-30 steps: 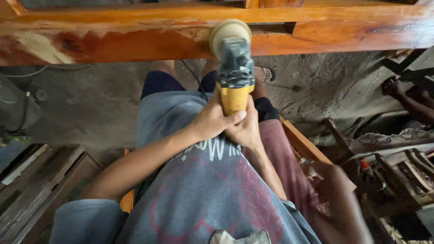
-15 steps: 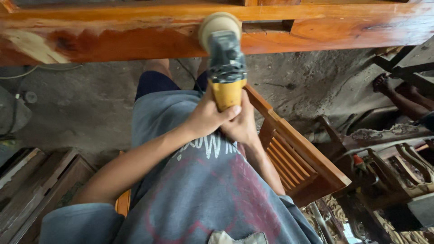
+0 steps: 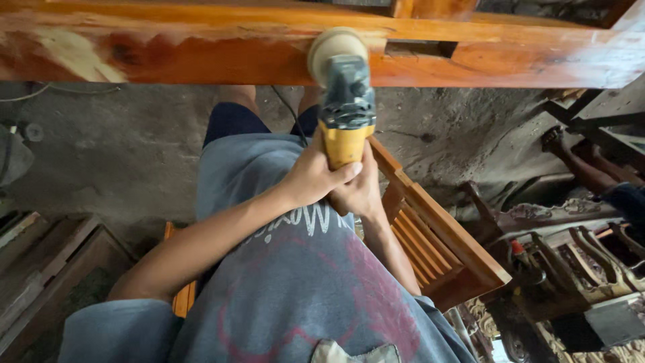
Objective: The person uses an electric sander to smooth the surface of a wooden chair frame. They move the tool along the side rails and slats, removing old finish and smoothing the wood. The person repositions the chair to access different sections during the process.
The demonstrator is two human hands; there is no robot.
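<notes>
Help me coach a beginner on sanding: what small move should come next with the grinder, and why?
Probably slide the yellow grinder slowly left along the wooden beam. Its sanding disc sits on the beam's face, both the left hand and right hand grip the body, and rough, pale patches show further left.

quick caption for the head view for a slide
Both hands, left hand and right hand, grip a yellow angle grinder, its sanding disc against an orange wooden beam.
</notes>
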